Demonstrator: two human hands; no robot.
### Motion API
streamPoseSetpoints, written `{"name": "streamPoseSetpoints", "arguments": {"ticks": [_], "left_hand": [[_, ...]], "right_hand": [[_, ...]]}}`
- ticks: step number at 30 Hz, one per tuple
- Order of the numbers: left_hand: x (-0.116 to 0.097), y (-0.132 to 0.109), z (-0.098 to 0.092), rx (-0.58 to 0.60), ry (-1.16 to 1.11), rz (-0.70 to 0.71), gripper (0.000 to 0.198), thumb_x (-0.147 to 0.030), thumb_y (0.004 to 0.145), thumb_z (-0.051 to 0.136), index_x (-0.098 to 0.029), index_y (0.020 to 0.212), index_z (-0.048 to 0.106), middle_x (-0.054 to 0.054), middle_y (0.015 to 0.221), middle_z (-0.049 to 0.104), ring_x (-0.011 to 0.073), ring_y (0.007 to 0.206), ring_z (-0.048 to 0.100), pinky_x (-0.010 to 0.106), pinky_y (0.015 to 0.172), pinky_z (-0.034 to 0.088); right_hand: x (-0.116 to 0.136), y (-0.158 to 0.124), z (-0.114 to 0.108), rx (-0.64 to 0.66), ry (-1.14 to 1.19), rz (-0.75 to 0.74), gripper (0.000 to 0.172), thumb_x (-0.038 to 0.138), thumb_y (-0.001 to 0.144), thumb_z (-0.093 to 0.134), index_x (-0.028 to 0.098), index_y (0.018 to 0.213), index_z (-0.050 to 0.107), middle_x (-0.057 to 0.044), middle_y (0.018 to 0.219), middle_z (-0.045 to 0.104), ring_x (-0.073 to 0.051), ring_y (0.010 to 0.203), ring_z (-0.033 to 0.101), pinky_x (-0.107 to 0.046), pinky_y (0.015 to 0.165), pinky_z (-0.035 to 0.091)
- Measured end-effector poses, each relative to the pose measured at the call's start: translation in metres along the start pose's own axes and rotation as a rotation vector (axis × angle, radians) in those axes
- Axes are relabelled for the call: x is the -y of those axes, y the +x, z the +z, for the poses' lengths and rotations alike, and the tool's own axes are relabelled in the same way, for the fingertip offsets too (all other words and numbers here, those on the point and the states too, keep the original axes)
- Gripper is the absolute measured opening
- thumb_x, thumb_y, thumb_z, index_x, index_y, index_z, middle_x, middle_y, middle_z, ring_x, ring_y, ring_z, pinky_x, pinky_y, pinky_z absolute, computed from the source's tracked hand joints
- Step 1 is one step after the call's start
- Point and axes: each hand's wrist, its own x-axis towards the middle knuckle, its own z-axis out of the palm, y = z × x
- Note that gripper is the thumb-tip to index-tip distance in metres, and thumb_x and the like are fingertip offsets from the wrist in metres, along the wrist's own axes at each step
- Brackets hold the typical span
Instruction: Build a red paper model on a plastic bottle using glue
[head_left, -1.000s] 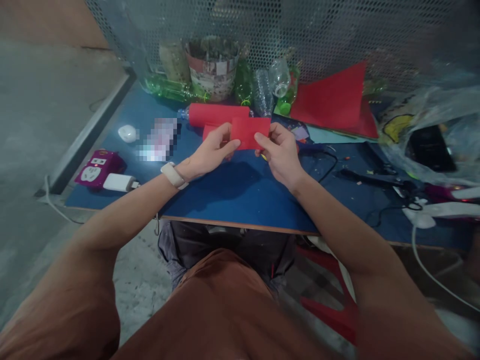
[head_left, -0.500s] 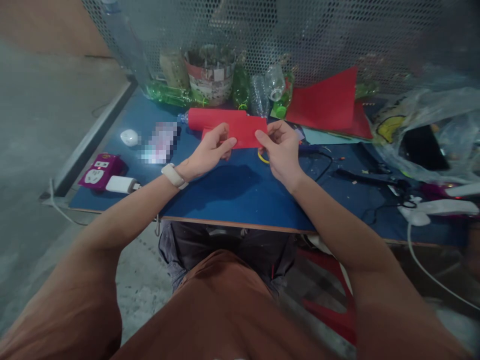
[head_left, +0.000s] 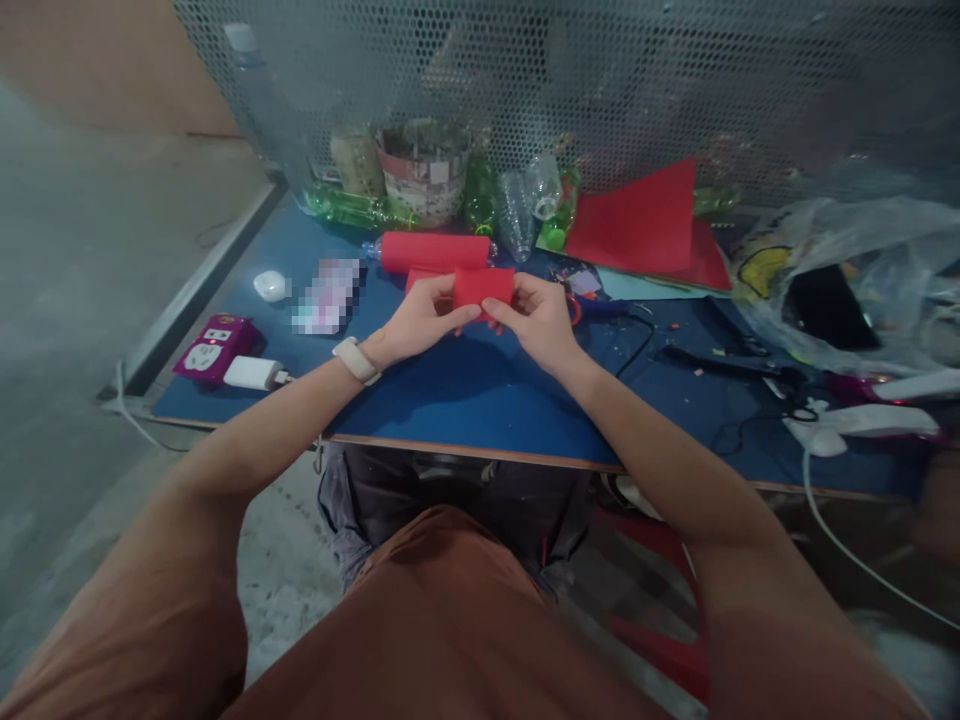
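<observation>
A small piece of red paper (head_left: 480, 290) is held up over the blue table, curved between both hands. My left hand (head_left: 424, 318) pinches its left side, with the thumb on the near edge. On the right side, my right hand (head_left: 536, 318) grips it, its thumb close to the left thumb. Just behind the hands lies a clear bottle wrapped in red paper (head_left: 435, 251), its ends sticking out. Another red piece shows partly behind my left hand. Orange-handled scissors (head_left: 576, 310) are partly hidden beside my right hand.
Green and clear bottles (head_left: 516, 215) and a pot (head_left: 424, 175) line the mesh at the back. Red sheets (head_left: 637, 222) lie back right, near a plastic bag (head_left: 900, 260). On the left are a phone (head_left: 328, 296), a white case (head_left: 271, 286) and a purple socket block (head_left: 214, 350).
The hands have come closer together, and the red piece between them has gone from flat and wide to curved and narrower. The view has shifted slightly.
</observation>
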Motion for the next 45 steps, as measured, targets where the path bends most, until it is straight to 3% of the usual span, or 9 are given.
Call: {"name": "streamPoseSetpoints", "arguments": {"ticks": [4,8,13,22,26,30,38,42,45], "left_hand": [[0.002,0.001,-0.002,-0.044,0.05,0.0,0.06,-0.075,0.097,0.096,-0.018,0.112,0.085,0.005,0.088,0.079,0.011,0.062,0.06,0.026,0.06,0.054],[0.005,0.002,-0.005,-0.071,0.099,-0.008,0.054,-0.073,0.1,0.093,-0.02,0.104,0.084,0.003,0.076,0.072,0.0122,0.06,0.059,0.027,0.057,0.049],[0.008,0.003,-0.004,-0.13,0.083,-0.001,0.058,-0.077,0.099,0.092,-0.021,0.099,0.078,0.002,0.076,0.069,0.0127,0.06,0.06,0.028,0.058,0.053],[0.005,0.002,-0.004,-0.182,0.051,-0.009,0.043,-0.058,0.102,0.095,-0.022,0.097,0.072,-0.001,0.078,0.066,0.0116,0.064,0.063,0.026,0.064,0.057],[0.005,0.002,-0.006,-0.275,0.041,-0.002,0.048,-0.065,0.1,0.096,-0.021,0.099,0.076,-0.001,0.076,0.067,0.0106,0.063,0.062,0.024,0.061,0.053],[0.003,0.003,-0.005,-0.295,0.003,-0.012,0.055,-0.073,0.096,0.097,-0.021,0.099,0.078,-0.001,0.075,0.067,0.0105,0.062,0.061,0.025,0.06,0.052],[-0.006,0.001,-0.004,-0.273,0.012,-0.01,0.061,-0.079,0.096,0.095,-0.021,0.094,0.075,0.001,0.08,0.069,0.0105,0.063,0.06,0.026,0.06,0.051],[-0.007,0.001,-0.004,-0.246,0.021,0.022,0.065,-0.083,0.095,0.093,-0.021,0.094,0.075,0.0,0.077,0.067,0.0097,0.061,0.058,0.025,0.06,0.051],[-0.005,0.0,-0.002,-0.221,0.035,0.047,0.065,-0.083,0.097,0.092,-0.021,0.094,0.075,0.0,0.077,0.067,0.01,0.06,0.057,0.026,0.058,0.05]], "right_hand": [[-0.001,0.0,0.001,-0.048,-0.013,0.005,0.059,0.078,0.081,0.105,0.027,0.097,0.082,0.0,0.077,0.079,-0.016,0.06,0.065,-0.036,0.057,0.06],[0.0,0.001,0.0,-0.136,-0.016,-0.003,0.057,0.078,0.082,0.104,0.028,0.086,0.077,0.001,0.071,0.074,-0.016,0.059,0.064,-0.034,0.056,0.058],[0.002,0.005,0.0,-0.207,0.011,-0.011,0.064,0.083,0.079,0.103,0.029,0.077,0.07,0.003,0.068,0.068,-0.014,0.056,0.061,-0.032,0.054,0.059],[-0.002,0.008,-0.004,-0.293,0.035,0.007,0.062,0.078,0.076,0.108,0.028,0.08,0.073,0.004,0.067,0.07,-0.014,0.054,0.064,-0.031,0.051,0.059],[-0.004,0.011,-0.006,-0.337,0.045,0.014,0.069,0.087,0.072,0.106,0.029,0.079,0.069,0.006,0.064,0.065,-0.014,0.053,0.063,-0.032,0.052,0.059],[-0.008,0.011,-0.007,-0.364,0.054,0.025,0.072,0.091,0.069,0.105,0.03,0.08,0.068,0.006,0.065,0.063,-0.014,0.054,0.062,-0.032,0.05,0.056],[-0.007,0.011,-0.011,-0.299,0.12,0.055,0.072,0.091,0.067,0.107,0.03,0.083,0.071,0.005,0.069,0.068,-0.014,0.056,0.065,-0.031,0.051,0.058],[0.001,0.007,-0.006,-0.149,0.17,0.095,0.071,0.089,0.067,0.108,0.029,0.087,0.075,0.004,0.073,0.073,-0.014,0.058,0.067,-0.03,0.053,0.059],[0.005,0.002,-0.001,-0.059,0.184,0.072,0.069,0.084,0.068,0.11,0.029,0.099,0.082,0.001,0.086,0.081,-0.017,0.07,0.074,-0.033,0.063,0.066]]}}
